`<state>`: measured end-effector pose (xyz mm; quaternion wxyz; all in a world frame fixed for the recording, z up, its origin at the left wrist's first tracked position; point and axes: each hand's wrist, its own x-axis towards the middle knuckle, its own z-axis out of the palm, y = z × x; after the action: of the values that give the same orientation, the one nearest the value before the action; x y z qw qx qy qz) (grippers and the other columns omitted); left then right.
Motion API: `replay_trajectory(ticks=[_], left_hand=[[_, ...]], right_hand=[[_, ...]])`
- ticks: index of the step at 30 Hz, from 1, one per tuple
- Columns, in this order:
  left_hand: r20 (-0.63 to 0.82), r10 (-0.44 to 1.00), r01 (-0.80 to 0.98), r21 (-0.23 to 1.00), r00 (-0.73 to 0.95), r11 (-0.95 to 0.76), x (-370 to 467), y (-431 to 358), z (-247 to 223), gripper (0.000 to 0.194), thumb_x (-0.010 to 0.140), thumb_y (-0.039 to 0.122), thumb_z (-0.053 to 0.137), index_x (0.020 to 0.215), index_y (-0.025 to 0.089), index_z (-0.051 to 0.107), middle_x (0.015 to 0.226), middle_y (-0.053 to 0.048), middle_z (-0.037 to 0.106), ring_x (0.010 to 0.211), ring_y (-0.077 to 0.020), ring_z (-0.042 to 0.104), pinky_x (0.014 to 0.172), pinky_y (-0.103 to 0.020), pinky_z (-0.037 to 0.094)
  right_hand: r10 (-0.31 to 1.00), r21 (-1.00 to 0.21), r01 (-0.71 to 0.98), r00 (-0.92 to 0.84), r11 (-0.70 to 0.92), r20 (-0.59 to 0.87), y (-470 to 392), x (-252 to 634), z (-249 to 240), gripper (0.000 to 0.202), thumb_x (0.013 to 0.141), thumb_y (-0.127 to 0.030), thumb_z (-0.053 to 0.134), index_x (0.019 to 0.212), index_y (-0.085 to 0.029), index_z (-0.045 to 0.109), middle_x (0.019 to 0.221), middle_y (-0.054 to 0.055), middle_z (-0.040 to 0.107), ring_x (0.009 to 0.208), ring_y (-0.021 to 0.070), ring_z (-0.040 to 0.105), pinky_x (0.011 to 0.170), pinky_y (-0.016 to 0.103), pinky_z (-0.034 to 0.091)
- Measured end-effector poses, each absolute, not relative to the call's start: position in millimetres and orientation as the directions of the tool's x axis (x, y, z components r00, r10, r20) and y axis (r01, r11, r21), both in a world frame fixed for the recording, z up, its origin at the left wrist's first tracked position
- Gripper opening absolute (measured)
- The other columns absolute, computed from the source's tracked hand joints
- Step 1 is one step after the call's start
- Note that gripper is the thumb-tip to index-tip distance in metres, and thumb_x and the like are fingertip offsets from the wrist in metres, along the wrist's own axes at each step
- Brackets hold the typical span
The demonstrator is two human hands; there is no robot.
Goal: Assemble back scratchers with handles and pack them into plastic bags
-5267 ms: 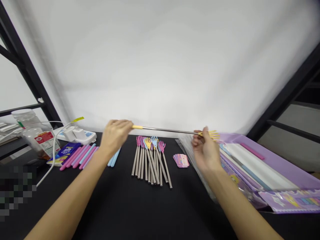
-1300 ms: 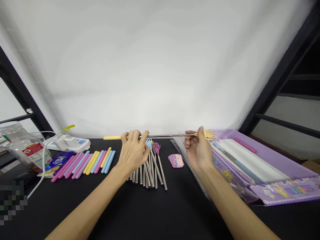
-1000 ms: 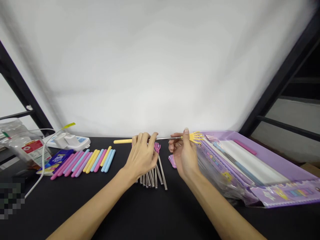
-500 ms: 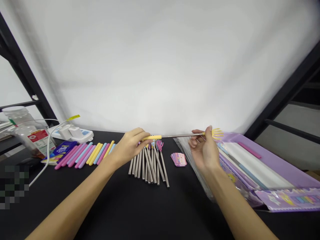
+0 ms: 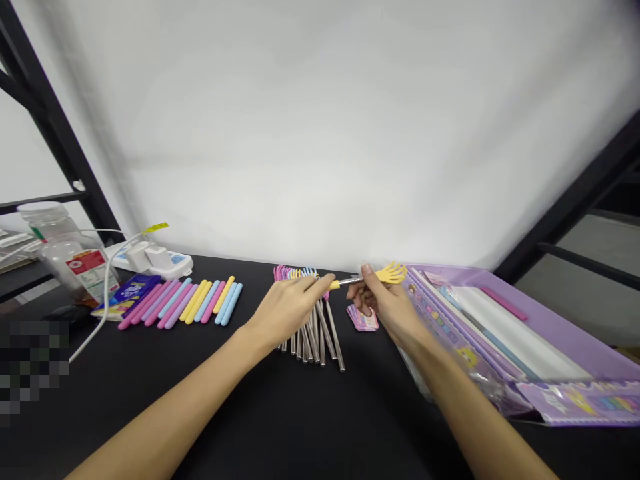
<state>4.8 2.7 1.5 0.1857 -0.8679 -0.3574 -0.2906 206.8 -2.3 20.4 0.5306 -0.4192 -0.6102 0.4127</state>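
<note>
A back scratcher (image 5: pixel 393 273) with a yellow hand-shaped head and a metal rod is held level between both hands. My right hand (image 5: pixel 395 310) pinches it just below the head. My left hand (image 5: pixel 283 310) is closed around its yellow handle, mostly hidden by the fingers; a short stretch of rod shows between the hands. Beneath my left hand lie several metal-rod back scratchers (image 5: pixel 327 333) with pink, yellow and blue heads, partly covered. Small printed cards (image 5: pixel 367 323) are stacked under my right hand. Several coloured handle tubes (image 5: pixel 197 301) lie in a row at the left.
On the right stands a purple box (image 5: pixel 555 327) with a clear plastic bag beside it. At the left are a power strip (image 5: pixel 175 265), a white cable (image 5: pixel 106 280), a clear jar (image 5: pixel 75 257) and a purple packet (image 5: pixel 135 290). A wall rises behind the black table.
My hands have come closer together, and far less rod shows between handle and head. The right hand moved left with the yellow head; the left moved right.
</note>
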Motion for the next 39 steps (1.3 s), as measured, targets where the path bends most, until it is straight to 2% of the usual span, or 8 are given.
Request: replay_trajectory(ticks=[3, 9, 15, 20, 27, 31, 35, 39], left_hand=[[0.603, 0.624, 0.793, -0.023, 0.497, -0.609, 7, 2, 0, 0.037, 0.098, 0.016, 0.038, 0.135, 0.023, 0.042, 0.098, -0.004, 0.066, 0.072, -0.0160, 0.065, 0.057, -0.026, 0.046], [0.512, 0.720, 0.828, 0.029, 0.469, -0.560, 10, 2, -1, 0.036, 0.100, 0.023, 0.036, 0.135, 0.025, 0.045, 0.097, -0.005, 0.066, 0.071, -0.0174, 0.066, 0.057, -0.026, 0.045], [0.463, 0.713, 0.806, -0.004, 0.526, -0.592, 18, -1, -4, 0.035, 0.101, 0.025, 0.035, 0.133, 0.025, 0.049, 0.094, -0.003, 0.065, 0.072, -0.0182, 0.067, 0.058, -0.027, 0.046], [0.455, 0.692, 0.788, -0.034, 0.560, -0.615, 22, -3, -5, 0.032, 0.100, 0.023, 0.037, 0.129, 0.025, 0.052, 0.088, -0.002, 0.065, 0.066, -0.0163, 0.064, 0.054, -0.025, 0.042], [0.462, 0.692, 0.770, 0.031, 0.554, -0.637, 25, -6, -5, 0.032, 0.099, 0.024, 0.038, 0.128, 0.027, 0.052, 0.090, -0.002, 0.065, 0.063, -0.0157, 0.062, 0.053, -0.026, 0.042], [0.480, 0.732, 0.638, 0.379, 0.483, -0.670, 30, -11, -2, 0.027, 0.099, 0.028, 0.040, 0.120, 0.025, 0.056, 0.092, -0.003, 0.067, 0.070, -0.0153, 0.063, 0.062, -0.028, 0.048], [0.315, 0.845, 0.258, 0.855, 0.432, -0.450, 39, -15, 5, 0.031, 0.098, 0.044, 0.039, 0.114, 0.021, 0.052, 0.092, -0.006, 0.068, 0.060, -0.0134, 0.064, 0.046, -0.022, 0.045], [0.224, 0.851, -0.048, 0.972, 0.475, -0.229, 43, -17, 9, 0.033, 0.095, 0.053, 0.040, 0.103, 0.022, 0.044, 0.115, -0.012, 0.064, 0.052, -0.0107, 0.064, 0.033, -0.017, 0.029]], right_hand=[[0.914, -0.886, 0.294, -0.305, 0.358, 0.269, -5, 237, 35, 0.033, 0.078, -0.048, 0.069, 0.082, -0.016, 0.071, 0.062, 0.001, 0.062, 0.051, 0.0127, 0.054, 0.050, 0.025, 0.042], [0.914, -0.427, 0.897, 0.074, 0.114, 0.400, -1, 297, 42, 0.017, 0.078, -0.031, 0.062, 0.083, -0.019, 0.073, 0.077, 0.007, 0.072, 0.071, 0.0223, 0.064, 0.063, 0.032, 0.044], [0.971, -0.198, 0.965, 0.202, -0.174, 0.131, 0, 318, 32, 0.017, 0.065, -0.037, 0.070, 0.064, -0.020, 0.071, 0.068, 0.011, 0.071, 0.065, 0.0254, 0.065, 0.055, 0.032, 0.039], [0.990, -0.280, 0.952, 0.135, -0.122, 0.029, -2, 316, 35, 0.019, 0.063, -0.016, 0.063, 0.045, -0.019, 0.058, 0.050, 0.006, 0.061, 0.052, 0.0202, 0.059, 0.051, 0.029, 0.034], [0.981, -0.432, 0.892, 0.182, -0.132, 0.075, -2, 313, 41, 0.008, 0.065, -0.019, 0.063, 0.057, -0.019, 0.062, 0.057, 0.003, 0.063, 0.059, 0.0189, 0.059, 0.054, 0.028, 0.037], [0.968, -0.675, 0.737, 0.170, 0.001, 0.187, -5, 304, 45, 0.016, 0.075, -0.024, 0.055, 0.060, -0.020, 0.054, 0.064, 0.002, 0.061, 0.062, 0.0165, 0.054, 0.055, 0.027, 0.038], [0.966, -0.918, 0.357, 0.120, 0.174, 0.230, -9, 277, 47, 0.014, 0.083, -0.028, 0.053, 0.070, -0.022, 0.055, 0.081, 0.001, 0.064, 0.069, 0.0153, 0.056, 0.060, 0.027, 0.045], [0.963, -0.944, 0.194, -0.008, 0.267, 0.271, -13, 241, 42, 0.016, 0.087, -0.031, 0.055, 0.074, -0.022, 0.053, 0.089, 0.000, 0.065, 0.067, 0.0142, 0.058, 0.063, 0.029, 0.049]])
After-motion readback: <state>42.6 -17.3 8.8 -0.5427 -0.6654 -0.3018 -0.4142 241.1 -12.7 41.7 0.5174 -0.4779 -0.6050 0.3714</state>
